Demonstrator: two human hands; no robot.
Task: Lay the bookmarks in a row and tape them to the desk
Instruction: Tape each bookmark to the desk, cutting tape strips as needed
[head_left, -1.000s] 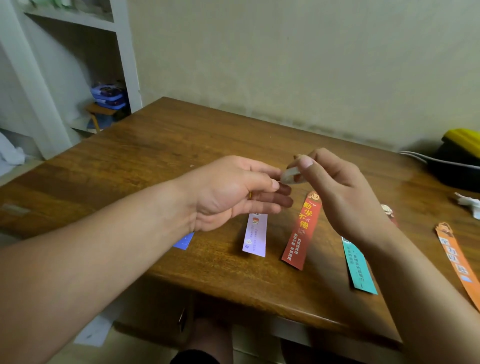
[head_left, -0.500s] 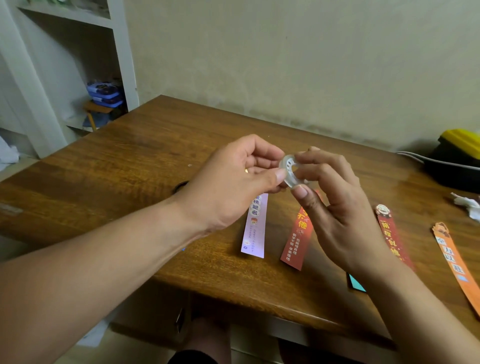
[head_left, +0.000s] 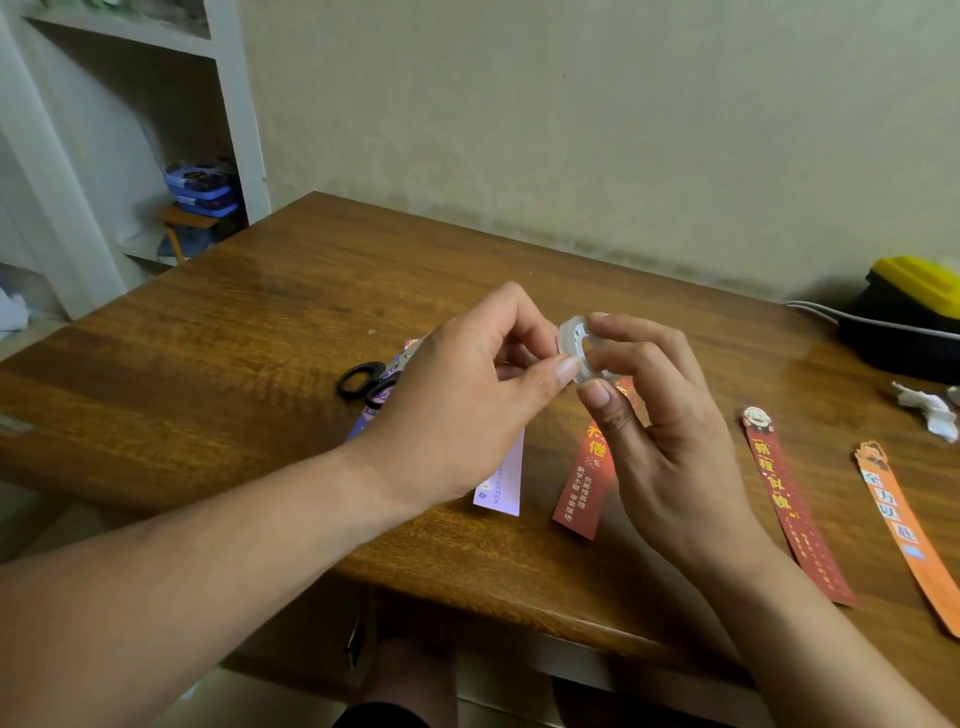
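**Q:** Hands?

**Me:** Right hand (head_left: 670, 441) grips the roll (head_left: 574, 345), thumb below and fingers on the far side, above the desk (head_left: 260, 322). Left hand (head_left: 467, 410) is curled, with thumb tip and forefinger pinching at the roll's near rim. The tape end is too small to make out.

**Q:** Step?

**Me:** My judgement: I am finding the tape end, to pull a strip. I see no tape on any bookmark.

**Q:** Where do the bookmarks lie from the hands?

**Me:** Below them, flat on the desk, in a rough row left to right. The red (head_left: 584, 483) lies directly under my right hand, its top end hidden by my fingers. The white (head_left: 501, 478) is partly under my left hand. A purple one (head_left: 363, 421) is mostly hidden, beside the scissors (head_left: 361, 382). The dark red (head_left: 789, 499) and orange (head_left: 904, 530) lie well off to the right.

**Q:** Axis?

**Me:** Each runs from me toward the wall, slightly tilted. A strip would therefore go crosswise, left to right, over an end.

**Q:** Nearer hand?

**Me:** The right hand is nearer the red, but it carries the roll. The left hand likely lays the strip, and it is also nearer the scissors.
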